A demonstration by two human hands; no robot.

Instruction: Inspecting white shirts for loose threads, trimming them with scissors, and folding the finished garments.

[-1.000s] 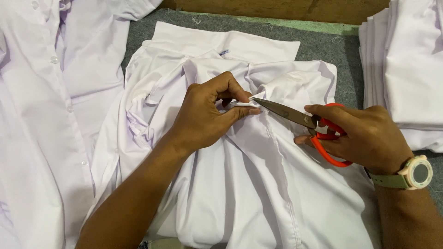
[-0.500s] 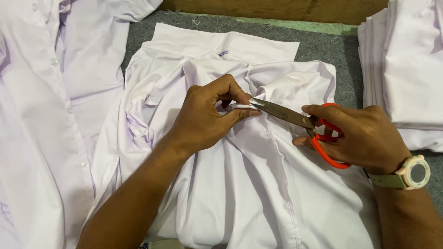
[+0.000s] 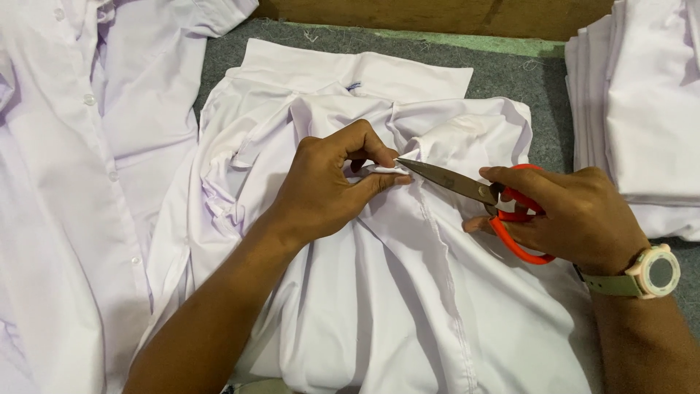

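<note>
White cotton fold pinched tight in left hand [image 3: 321,193], fingers closed on crumpled white shirt [image 3: 408,292] mid-table. Right hand [image 3: 576,215] grips orange-handled steel scissors [image 3: 474,190], tips touching the pinch. Grey felt table [image 3: 532,80] bare beyond collar; shirt stack [image 3: 642,109] crowds right edge.

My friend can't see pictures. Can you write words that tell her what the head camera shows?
A person's left hand pinches a fold of a white shirt while the right hand holds orange-handled scissors, blade tips at the pinched cloth. More white shirts lie at the left, and a folded stack sits at the right on a grey table.
</note>
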